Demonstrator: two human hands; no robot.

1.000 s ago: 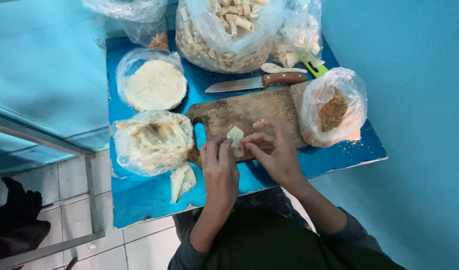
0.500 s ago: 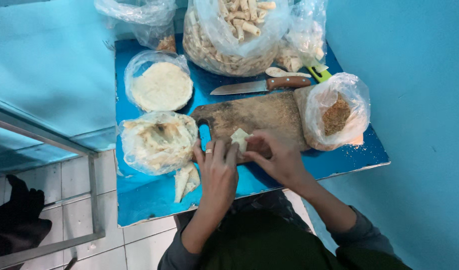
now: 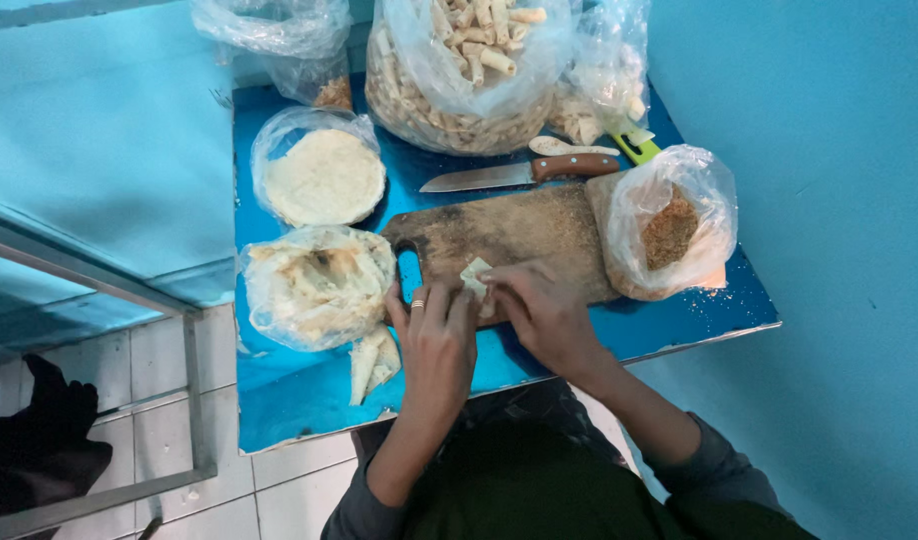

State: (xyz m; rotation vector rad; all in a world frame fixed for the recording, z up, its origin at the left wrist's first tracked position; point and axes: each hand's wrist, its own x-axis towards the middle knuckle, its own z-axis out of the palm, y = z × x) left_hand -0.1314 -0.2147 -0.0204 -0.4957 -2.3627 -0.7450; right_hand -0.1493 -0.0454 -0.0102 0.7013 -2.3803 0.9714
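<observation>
Head view. Compared with the earlier frames, both hands sit slightly nearer the front edge of the wooden cutting board, and the pale dough wrapper shows less of itself, more tightly enclosed by the fingers. The surrounding items keep their places.

The left hand and the right hand meet at the board's near edge, fingers curled inward and grasping the wrapper from both sides. The wrapper rests on the board at that edge, between the two sets of fingertips. Only a small folded corner is exposed, pointing up and away from the person toward the board's middle. Its long axis cannot be told, as the fingers cover most of it. A ring is visible on a finger of the left hand.

Left of the board, an open plastic bag of flat dough sheets lies on the blue table, with a bag of round pale sheets beyond it. Two folded pieces lie just below the nearer bag. A knife lies beyond the board, blade to the left. A bag of brown filling stands on the board's right end. A large bag of rolled pieces stands at the far edge.
</observation>
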